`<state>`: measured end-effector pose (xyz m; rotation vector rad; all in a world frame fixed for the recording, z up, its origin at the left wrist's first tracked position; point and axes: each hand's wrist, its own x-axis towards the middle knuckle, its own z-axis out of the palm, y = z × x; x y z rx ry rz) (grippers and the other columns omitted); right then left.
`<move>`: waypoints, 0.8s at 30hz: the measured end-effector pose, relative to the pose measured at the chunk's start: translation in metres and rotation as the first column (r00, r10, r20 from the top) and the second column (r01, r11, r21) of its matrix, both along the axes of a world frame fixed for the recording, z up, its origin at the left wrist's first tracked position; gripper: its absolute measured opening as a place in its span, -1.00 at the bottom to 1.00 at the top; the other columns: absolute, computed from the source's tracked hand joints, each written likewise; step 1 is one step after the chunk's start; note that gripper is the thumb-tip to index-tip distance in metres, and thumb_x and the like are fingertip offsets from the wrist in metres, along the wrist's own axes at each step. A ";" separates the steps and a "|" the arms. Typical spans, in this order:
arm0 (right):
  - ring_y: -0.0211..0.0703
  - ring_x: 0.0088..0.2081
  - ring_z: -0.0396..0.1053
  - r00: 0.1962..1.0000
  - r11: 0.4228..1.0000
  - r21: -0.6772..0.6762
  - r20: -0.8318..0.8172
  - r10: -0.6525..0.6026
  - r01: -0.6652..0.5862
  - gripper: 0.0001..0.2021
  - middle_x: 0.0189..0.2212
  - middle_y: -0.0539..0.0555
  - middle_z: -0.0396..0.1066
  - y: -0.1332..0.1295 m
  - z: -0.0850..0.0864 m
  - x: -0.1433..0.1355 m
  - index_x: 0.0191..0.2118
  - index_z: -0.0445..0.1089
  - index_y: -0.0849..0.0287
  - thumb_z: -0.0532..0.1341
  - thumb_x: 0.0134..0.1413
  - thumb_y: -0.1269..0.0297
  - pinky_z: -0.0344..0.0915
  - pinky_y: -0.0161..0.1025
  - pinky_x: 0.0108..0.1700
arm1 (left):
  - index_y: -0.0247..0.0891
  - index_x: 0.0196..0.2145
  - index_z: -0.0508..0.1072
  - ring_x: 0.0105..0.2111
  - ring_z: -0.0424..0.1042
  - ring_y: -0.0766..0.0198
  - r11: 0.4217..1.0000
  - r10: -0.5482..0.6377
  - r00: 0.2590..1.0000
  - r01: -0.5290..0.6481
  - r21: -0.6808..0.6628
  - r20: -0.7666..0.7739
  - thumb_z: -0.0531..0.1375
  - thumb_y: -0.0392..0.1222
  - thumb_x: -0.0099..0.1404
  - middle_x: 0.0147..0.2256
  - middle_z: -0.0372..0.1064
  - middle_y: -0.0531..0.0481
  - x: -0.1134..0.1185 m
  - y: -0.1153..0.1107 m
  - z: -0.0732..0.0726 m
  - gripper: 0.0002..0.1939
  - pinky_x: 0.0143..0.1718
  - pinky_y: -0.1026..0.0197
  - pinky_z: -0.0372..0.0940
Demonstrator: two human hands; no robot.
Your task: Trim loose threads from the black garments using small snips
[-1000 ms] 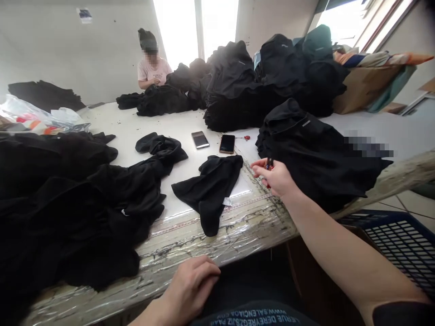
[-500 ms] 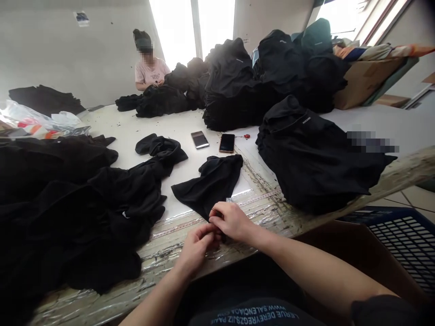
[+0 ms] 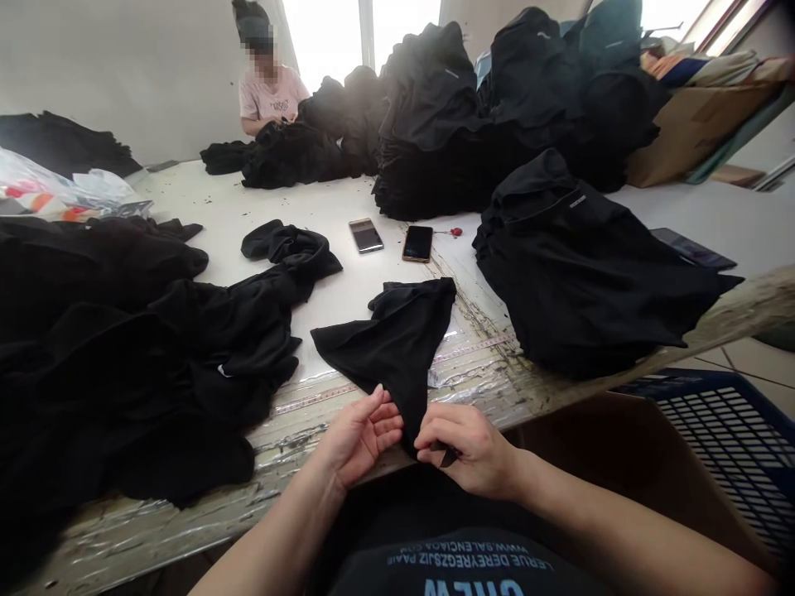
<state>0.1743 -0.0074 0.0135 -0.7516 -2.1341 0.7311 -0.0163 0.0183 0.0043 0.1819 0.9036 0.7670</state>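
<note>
The head-worn camera looks forward and down from above and behind the hands [image 3: 360, 434], near enough to crop the forearms [image 3: 279, 521] at the lower edge, facing across the surface [image 3: 214, 223] towards the window [image 3: 323, 33] well beyond the hands

Between the left heap [image 3: 137, 356] and the small black garment [image 3: 391, 339], a narrow bare lane of table [image 3: 348, 294] leads up to two phones [image 3: 417, 244]; the black stack [image 3: 590, 281] blocks the right, taller piles [image 3: 428, 132] the back.
</note>
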 end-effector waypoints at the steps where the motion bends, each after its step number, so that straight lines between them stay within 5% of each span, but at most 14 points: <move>1: -0.26 -0.46 0.25 1.000 1.000 -0.005 0.013 0.010 -0.010 -0.92 -0.49 0.05 0.33 -0.001 0.000 0.000 -0.39 0.35 0.20 0.14 0.08 0.45 0.19 -0.31 -0.42 | -0.45 -0.33 0.42 -0.50 0.46 0.33 1.000 -0.023 1.000 0.023 0.004 0.016 0.18 -0.21 0.27 -0.44 0.42 -0.12 0.001 -0.003 0.000 -0.82 -0.48 0.36 0.38; 6: -0.27 -0.47 0.26 0.989 0.988 -0.145 0.126 0.076 -0.057 -0.95 -0.47 0.01 0.33 -0.004 0.009 0.004 -0.36 0.36 0.19 0.25 0.01 0.37 0.20 -0.32 -0.43 | -0.40 -0.41 0.41 -0.51 0.45 0.32 0.994 -0.050 0.999 0.051 0.094 -0.017 0.30 -0.29 0.14 -0.47 0.43 -0.08 0.005 -0.013 0.005 -0.86 -0.49 0.34 0.38; 9: -0.24 -0.40 0.30 0.977 0.950 -0.273 0.185 -0.104 0.153 -0.77 -0.37 0.03 0.36 0.000 0.021 0.010 -0.23 0.36 0.18 0.32 -0.08 0.32 0.25 -0.31 -0.37 | -0.38 -0.44 0.39 -0.51 0.44 0.35 0.992 -0.048 0.998 0.052 0.113 -0.037 0.33 -0.29 0.09 -0.50 0.42 -0.05 0.006 -0.016 0.008 -0.83 -0.47 0.34 0.38; 13: -0.21 -0.34 0.33 0.930 0.880 -0.317 0.222 -0.293 0.353 -0.91 -0.37 0.03 0.38 0.008 0.031 0.013 -0.30 0.39 0.16 0.24 0.01 0.36 0.25 -0.29 -0.31 | -0.38 -0.44 0.39 -0.52 0.42 0.38 0.986 -0.059 0.997 0.064 0.157 -0.042 0.34 -0.23 0.09 -0.51 0.42 -0.04 0.008 -0.023 0.011 -0.80 -0.43 0.35 0.38; 24: -0.25 -0.42 0.30 0.935 0.889 -0.300 0.188 -0.300 0.345 -0.94 -0.48 -0.03 0.37 0.006 0.022 0.003 -0.43 0.39 0.17 0.24 0.01 0.45 0.19 -0.29 -0.36 | -0.36 -0.46 0.38 -0.56 0.41 0.39 0.984 -0.030 0.998 0.038 0.173 -0.052 0.37 -0.16 0.05 -0.54 0.40 0.00 0.016 -0.029 0.008 -0.74 -0.43 0.36 0.34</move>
